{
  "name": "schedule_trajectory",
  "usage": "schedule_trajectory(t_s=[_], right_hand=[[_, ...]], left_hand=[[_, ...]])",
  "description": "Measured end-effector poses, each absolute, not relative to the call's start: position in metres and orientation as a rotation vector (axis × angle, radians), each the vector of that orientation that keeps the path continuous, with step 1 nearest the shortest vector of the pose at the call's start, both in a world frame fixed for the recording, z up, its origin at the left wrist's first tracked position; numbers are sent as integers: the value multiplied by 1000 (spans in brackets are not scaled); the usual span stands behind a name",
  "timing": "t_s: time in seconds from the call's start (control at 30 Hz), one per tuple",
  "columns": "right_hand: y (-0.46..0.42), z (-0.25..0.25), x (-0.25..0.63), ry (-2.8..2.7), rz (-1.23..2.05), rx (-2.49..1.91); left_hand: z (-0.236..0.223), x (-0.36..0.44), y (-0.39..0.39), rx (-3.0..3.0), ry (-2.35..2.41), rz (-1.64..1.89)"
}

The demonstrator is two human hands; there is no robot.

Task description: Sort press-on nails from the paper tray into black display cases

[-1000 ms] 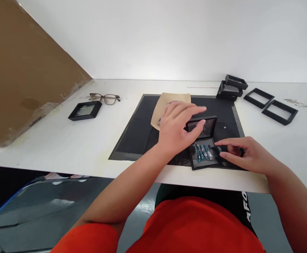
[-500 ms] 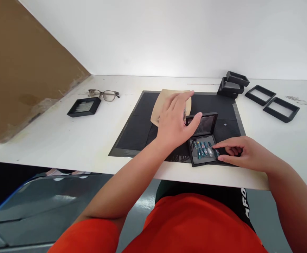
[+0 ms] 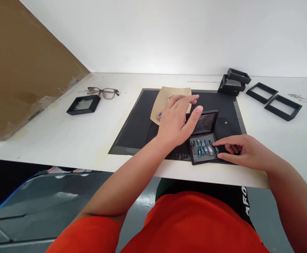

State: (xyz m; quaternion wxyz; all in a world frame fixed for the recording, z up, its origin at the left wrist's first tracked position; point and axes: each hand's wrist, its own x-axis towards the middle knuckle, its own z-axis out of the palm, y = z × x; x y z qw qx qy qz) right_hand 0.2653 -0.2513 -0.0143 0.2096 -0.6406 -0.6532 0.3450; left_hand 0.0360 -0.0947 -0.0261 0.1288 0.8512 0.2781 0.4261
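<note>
A small black case (image 3: 192, 160) lies open on the black mat (image 3: 132, 131), its lid (image 3: 208, 121) tipped back. Rows of teal and silvery press-on nails (image 3: 204, 147) fill its grey insert. At the case's right side is my right hand (image 3: 244, 151), its index finger and thumb apart at the edge, close to the nails there; the other fingers are curled. Over a tan paper tray (image 3: 158, 102) hangs my left hand (image 3: 176, 121), fingers stretched and thumb spread, nothing seen in it. It hides much of the tray, where a few small items partly show.
Eyeglasses (image 3: 108, 93) and a black box (image 3: 82, 111) with clear pieces inside lie at the left. Several small black boxes (image 3: 234, 84) are stacked at the back right. Two black frames (image 3: 283, 108) (image 3: 261, 100) rest to their right. A tiny pale piece (image 3: 226, 122) lies on the mat.
My left hand has shifted slightly and its fingers bend a little more, uncovering more of the tray. My right hand stays at the case. The whole view has moved slightly.
</note>
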Motion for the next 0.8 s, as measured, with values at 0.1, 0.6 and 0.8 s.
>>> schedule_trajectory(t_s=[0.1, 0.6, 0.8], right_hand=[[-251, -16, 265, -1811, 940, -1796], [-250, -15, 264, -1755, 894, -1801], [-250, -20, 267, -1701, 765, -1811]], left_hand=[[-30, 38, -93, 2491, 827, 1206], [-20, 39, -97, 2573, 945, 926], [-22, 39, -96, 2659, 816, 1054]])
